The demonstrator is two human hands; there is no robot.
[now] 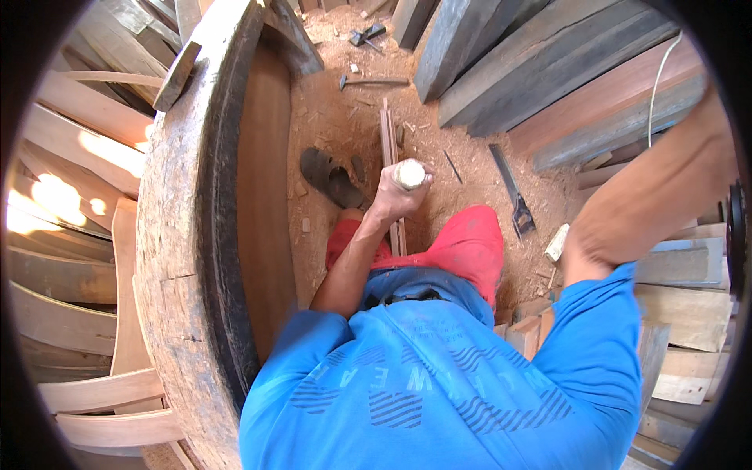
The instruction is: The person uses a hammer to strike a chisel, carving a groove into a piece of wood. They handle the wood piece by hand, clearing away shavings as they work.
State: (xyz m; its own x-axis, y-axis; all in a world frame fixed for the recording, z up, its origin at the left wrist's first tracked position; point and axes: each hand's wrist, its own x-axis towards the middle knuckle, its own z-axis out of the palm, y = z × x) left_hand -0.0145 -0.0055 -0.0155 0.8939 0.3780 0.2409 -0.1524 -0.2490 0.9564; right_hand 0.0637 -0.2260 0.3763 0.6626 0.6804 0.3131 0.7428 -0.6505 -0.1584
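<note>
My left hand (395,196) is closed around a pale, round-topped handle (410,174), seen end-on; whatever lies below it is hidden by the fist. It is held over a long, narrow grooved wooden strip (388,129) lying lengthwise between my knees. My right forearm is raised toward the upper right and its hand is out of frame. Right of my legs on the sawdust lie a long dark flat metal tool (509,184), a thin dark rod (452,164) and a short pale wooden piece (558,243).
A big weathered curved timber (176,235) runs along my left, with curved planks (86,125) beyond. Dark boards (501,90) slant along the upper right. A hammer (372,81), another dark tool (366,34) and a clog (329,176) lie among shavings. A white cord (660,78) hangs right.
</note>
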